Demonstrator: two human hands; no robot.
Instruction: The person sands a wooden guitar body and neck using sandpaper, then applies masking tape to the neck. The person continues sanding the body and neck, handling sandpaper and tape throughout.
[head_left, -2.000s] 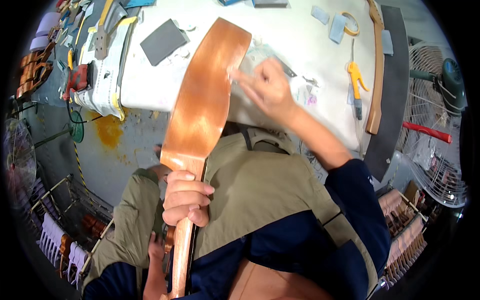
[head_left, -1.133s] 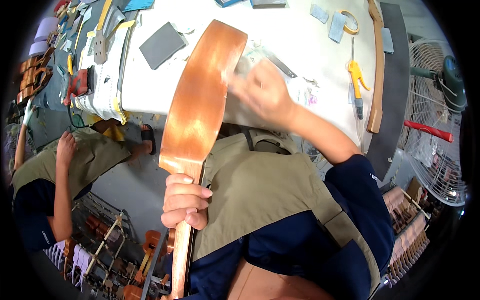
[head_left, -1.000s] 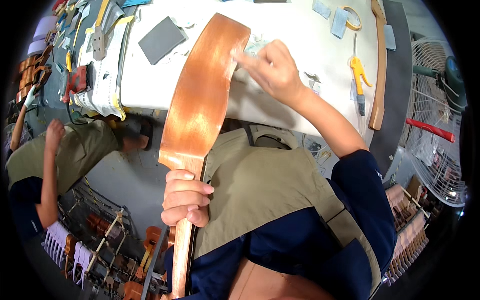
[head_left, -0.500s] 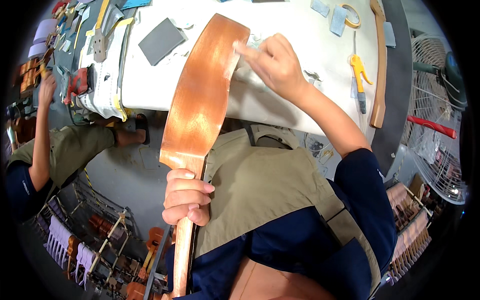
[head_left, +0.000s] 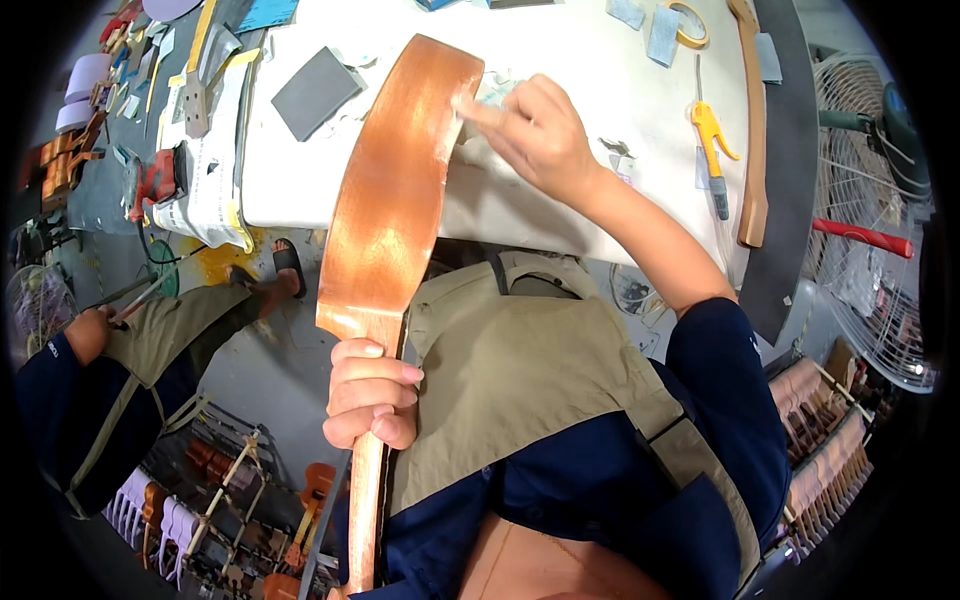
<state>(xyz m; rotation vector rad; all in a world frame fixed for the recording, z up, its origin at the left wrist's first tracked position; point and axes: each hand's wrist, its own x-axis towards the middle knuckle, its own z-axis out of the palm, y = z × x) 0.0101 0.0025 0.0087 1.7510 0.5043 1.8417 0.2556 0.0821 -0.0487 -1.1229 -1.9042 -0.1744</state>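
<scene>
A glossy brown ukulele (head_left: 385,200) is held with its curved side turned up, its body reaching over the table edge and its neck running down toward me. My left hand (head_left: 372,393) is wrapped round the neck just below the body. At the body's upper right edge is my right hand (head_left: 545,135), the index finger reaching to the edge and the other fingers curled in. Its fingertips are smeared by motion, so whatever they pinch, if anything, cannot be made out. A pale streak shows along that edge of the body.
A white-covered table (head_left: 300,190) bears a dark flat pad (head_left: 318,93), a tape roll (head_left: 690,25), a yellow air blow gun (head_left: 710,130) and a wooden neck piece (head_left: 752,190). A wire fan (head_left: 860,180) stands right. Another person (head_left: 130,370) is at left, near a red power tool (head_left: 160,178).
The ukulele and my right hand appear slightly lower left as the view shifts. My right hand stays at the body's edge. At left, the other person's raised hand has come down and their body has turned.
</scene>
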